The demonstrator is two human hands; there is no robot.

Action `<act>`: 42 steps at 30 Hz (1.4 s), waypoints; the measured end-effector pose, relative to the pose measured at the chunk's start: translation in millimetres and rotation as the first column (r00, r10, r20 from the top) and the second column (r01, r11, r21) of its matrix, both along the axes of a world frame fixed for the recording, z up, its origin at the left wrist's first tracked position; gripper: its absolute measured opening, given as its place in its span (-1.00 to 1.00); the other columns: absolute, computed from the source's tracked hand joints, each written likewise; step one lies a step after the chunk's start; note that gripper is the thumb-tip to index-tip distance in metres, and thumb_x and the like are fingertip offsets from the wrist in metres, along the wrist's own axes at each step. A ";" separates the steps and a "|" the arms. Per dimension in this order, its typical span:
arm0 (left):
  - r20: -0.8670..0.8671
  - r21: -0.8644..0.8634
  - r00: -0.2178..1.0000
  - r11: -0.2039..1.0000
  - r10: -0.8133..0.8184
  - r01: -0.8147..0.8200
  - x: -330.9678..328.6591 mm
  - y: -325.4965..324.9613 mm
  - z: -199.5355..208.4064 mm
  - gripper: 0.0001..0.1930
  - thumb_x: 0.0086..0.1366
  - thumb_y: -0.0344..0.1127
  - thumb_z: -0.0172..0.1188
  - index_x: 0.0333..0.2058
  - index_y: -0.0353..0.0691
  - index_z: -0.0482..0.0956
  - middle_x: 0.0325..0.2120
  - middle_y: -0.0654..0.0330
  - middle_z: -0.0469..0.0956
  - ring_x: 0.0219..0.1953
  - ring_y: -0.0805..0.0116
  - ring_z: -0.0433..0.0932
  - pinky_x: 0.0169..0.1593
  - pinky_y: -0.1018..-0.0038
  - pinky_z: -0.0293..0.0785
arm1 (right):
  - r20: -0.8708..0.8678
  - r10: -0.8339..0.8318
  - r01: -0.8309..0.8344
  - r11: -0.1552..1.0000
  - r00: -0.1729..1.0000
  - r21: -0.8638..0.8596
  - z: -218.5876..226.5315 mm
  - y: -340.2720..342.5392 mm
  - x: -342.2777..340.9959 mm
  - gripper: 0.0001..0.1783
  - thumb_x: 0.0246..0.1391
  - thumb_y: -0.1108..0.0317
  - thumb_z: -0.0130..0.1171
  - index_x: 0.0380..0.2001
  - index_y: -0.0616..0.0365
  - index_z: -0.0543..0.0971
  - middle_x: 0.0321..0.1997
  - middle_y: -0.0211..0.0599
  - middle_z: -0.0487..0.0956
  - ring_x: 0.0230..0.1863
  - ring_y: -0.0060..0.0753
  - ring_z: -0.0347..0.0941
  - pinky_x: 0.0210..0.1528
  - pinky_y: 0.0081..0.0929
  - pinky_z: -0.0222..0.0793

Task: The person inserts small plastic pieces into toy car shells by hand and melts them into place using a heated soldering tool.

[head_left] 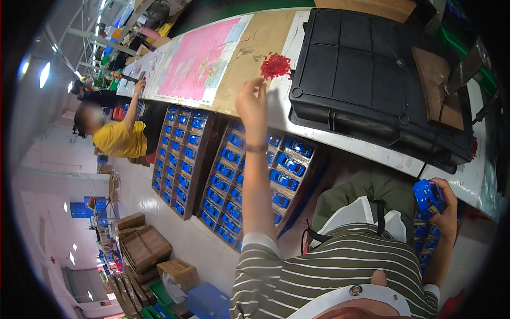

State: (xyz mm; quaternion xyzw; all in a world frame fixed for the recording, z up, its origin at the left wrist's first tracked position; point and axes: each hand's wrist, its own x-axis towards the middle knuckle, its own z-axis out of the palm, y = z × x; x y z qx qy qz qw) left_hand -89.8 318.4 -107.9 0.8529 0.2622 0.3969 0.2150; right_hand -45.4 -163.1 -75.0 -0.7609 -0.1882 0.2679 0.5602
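My left hand (252, 103) reaches over the table beside a pile of small red plastic pieces (275, 66). Its fingertips are bent together in a pinch, and whatever may be between them is too small to make out. At the far right, my right hand (448, 206) is wrapped around a blue toy car (429, 196), held up off the table's near edge. The red pieces lie loose on brown cardboard (249, 58), next to a large black plastic bin (356, 69) turned bottom up.
Trays of blue toy cars (228, 186) stand in rows below the table's edge on my left. A brown board with a metal fixture (438, 87) sits on the bin. A co-worker in a yellow shirt (119, 139) is farther along the table. Cardboard boxes (146, 250) lie on the floor.
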 end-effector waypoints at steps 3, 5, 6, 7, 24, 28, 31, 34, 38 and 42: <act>-0.189 -0.077 0.981 0.996 0.039 -0.054 27.3 16.1 -8.9 -0.79 -0.01 -0.34 0.24 -0.37 -0.30 0.59 -0.47 0.04 0.58 -0.42 0.14 0.55 -0.29 0.35 0.42 | -0.035 0.023 -0.021 0.998 0.999 0.067 2.0 -7.0 -1.5 -0.19 -0.75 0.43 0.18 -0.12 0.27 0.40 -0.19 -0.37 0.41 -0.15 -0.52 0.35 -0.04 -0.64 0.21; -0.213 -0.050 0.975 0.996 0.062 -0.074 35.2 22.2 -13.8 -0.80 -0.01 -0.33 0.25 -0.39 -0.30 0.60 -0.48 0.02 0.57 -0.41 0.12 0.55 -0.28 0.34 0.43 | -0.006 0.017 -0.017 0.997 1.000 0.079 0.8 -9.6 -1.2 -0.17 -0.72 0.34 0.29 -0.11 0.28 0.40 -0.19 -0.35 0.42 -0.15 -0.51 0.36 -0.04 -0.62 0.22; -0.239 -0.026 0.967 0.995 0.086 -0.095 38.1 22.5 -16.4 -0.80 -0.01 -0.32 0.25 -0.40 -0.30 0.60 -0.49 0.00 0.57 -0.40 0.10 0.55 -0.28 0.33 0.43 | 0.018 0.013 -0.015 0.996 1.000 0.087 -0.5 -11.2 -2.4 -0.14 -0.69 0.25 0.39 -0.10 0.29 0.40 -0.18 -0.34 0.43 -0.14 -0.49 0.37 -0.05 -0.60 0.24; -0.226 -0.045 0.968 0.992 0.105 -0.118 40.0 22.9 -16.7 -0.82 -0.02 -0.32 0.26 -0.43 -0.30 0.60 -0.51 -0.02 0.57 -0.41 0.07 0.55 -0.28 0.32 0.43 | 0.012 0.003 -0.004 0.997 1.000 0.081 -1.8 -11.8 -3.4 -0.14 -0.69 0.25 0.39 -0.10 0.29 0.40 -0.18 -0.34 0.43 -0.14 -0.49 0.37 -0.05 -0.60 0.24; 0.147 -0.203 0.989 0.978 -0.012 0.042 25.9 57.4 -32.1 -0.84 0.23 -0.42 0.03 -0.35 -0.43 0.50 -0.47 0.10 0.55 -0.51 0.42 0.53 -0.50 0.59 0.44 | 0.310 0.137 -0.222 0.941 0.941 0.256 -6.4 -20.3 18.4 -0.11 -0.54 0.08 0.47 -0.07 0.35 0.39 -0.14 -0.15 0.45 -0.14 -0.29 0.42 -0.07 -0.43 0.30; 0.356 -0.364 0.934 0.921 0.001 0.138 5.8 38.3 -11.9 -0.79 0.26 -0.37 0.03 -0.30 -0.46 0.50 -0.46 0.09 0.53 -0.46 0.41 0.53 -0.45 0.58 0.46 | 0.267 0.149 -0.224 0.935 0.952 0.274 -8.7 -20.3 19.5 -0.10 -0.54 0.10 0.47 -0.06 0.35 0.39 -0.13 -0.15 0.44 -0.13 -0.30 0.42 -0.07 -0.43 0.29; 0.493 -0.496 0.865 0.787 -0.093 0.367 -11.8 -1.0 19.8 -0.79 0.26 -0.33 0.07 -0.29 -0.41 0.49 -0.50 0.17 0.50 -0.49 0.49 0.48 -0.44 0.66 0.40 | 0.262 0.124 -0.188 0.953 0.957 0.237 -12.5 -18.5 17.5 -0.07 -0.56 0.00 0.46 -0.07 0.34 0.39 -0.12 -0.14 0.43 -0.12 -0.29 0.40 -0.06 -0.44 0.28; 0.584 -0.677 0.796 0.444 -0.161 0.587 -18.2 -67.3 55.2 -0.83 0.25 -0.37 0.09 -0.27 -0.38 0.50 -0.51 0.19 0.51 -0.50 0.53 0.45 -0.46 0.69 0.36 | 0.308 0.111 -0.179 0.963 0.945 0.200 -24.4 -28.4 21.1 -0.02 -0.63 -0.07 0.46 -0.10 0.36 0.39 -0.13 -0.12 0.42 -0.10 -0.30 0.37 -0.06 -0.47 0.27; 0.643 -0.751 0.681 -0.112 -0.350 0.651 -29.3 -131.4 69.7 -0.85 0.28 -0.31 0.03 -0.32 -0.27 0.50 -0.56 0.20 0.51 -0.67 0.53 0.40 -0.62 0.68 0.29 | 0.199 0.087 -0.140 0.952 0.976 0.272 -27.9 -18.1 18.2 -0.02 -0.67 -0.02 0.48 -0.10 0.35 0.40 -0.14 -0.14 0.43 -0.11 -0.32 0.37 -0.06 -0.47 0.27; 0.632 -0.774 0.659 -0.278 -0.409 0.569 -37.5 -165.6 74.2 -0.87 0.28 -0.40 -0.01 -0.33 -0.32 0.48 -0.57 0.14 0.50 -0.63 0.46 0.45 -0.59 0.64 0.37 | 0.285 0.151 -0.224 0.944 0.946 0.241 -25.7 -8.9 20.1 -0.01 -0.69 -0.02 0.48 -0.09 0.34 0.40 -0.15 -0.15 0.43 -0.11 -0.32 0.38 -0.07 -0.48 0.27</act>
